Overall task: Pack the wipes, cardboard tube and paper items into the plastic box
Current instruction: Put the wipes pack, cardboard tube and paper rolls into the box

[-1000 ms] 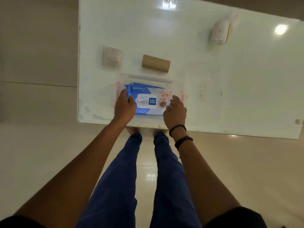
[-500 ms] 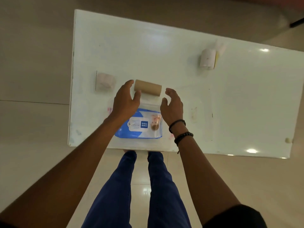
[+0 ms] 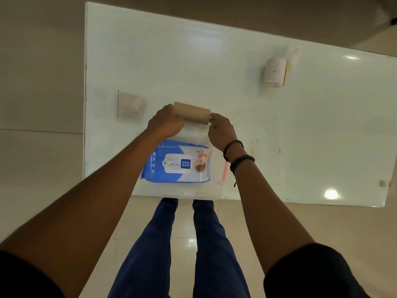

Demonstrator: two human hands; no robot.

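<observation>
Hands (image 3: 165, 123) on cardboard tube (image 3: 191, 113), beyond wipes (image 3: 177, 163)

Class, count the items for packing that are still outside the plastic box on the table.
3: the cardboard tube, gripped at its ends by the left hand and right hand; a paper bundle at far left; a paper roll at far right. None seems hidden.

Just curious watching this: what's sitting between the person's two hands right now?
In the head view, the cardboard tube lies between the left hand and right hand, one hand at each end.
</observation>
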